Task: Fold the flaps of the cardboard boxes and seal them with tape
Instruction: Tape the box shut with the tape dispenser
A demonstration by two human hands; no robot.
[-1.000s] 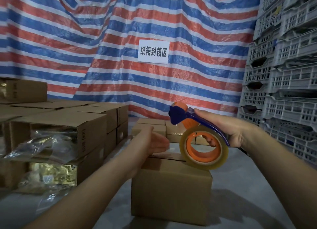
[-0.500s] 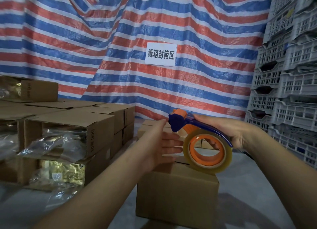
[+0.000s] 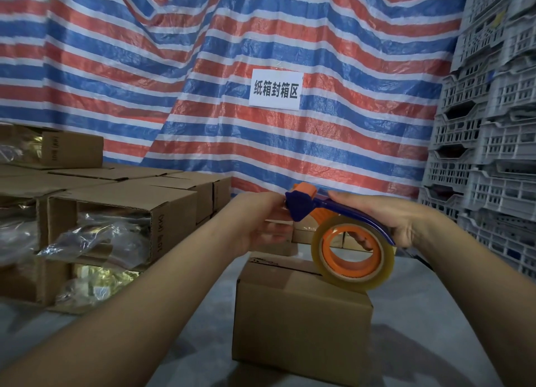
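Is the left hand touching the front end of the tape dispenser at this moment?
Touching. The head view shows the left hand with its fingertips against the blue front end of the tape dispenser, no gap visible; the right hand holds the handle.

Left hand (image 3: 261, 224) fingertips hidden behind tape dispenser (image 3: 333, 212); box (image 3: 301, 323) seam partly covered.

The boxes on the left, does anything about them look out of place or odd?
Yes. The open boxes stacked on the left lie on their sides with flaps unsealed, and crinkled clear plastic bags bulge out of their openings. The small box under the tape dispenser looks closed and square, its top seam not yet taped.
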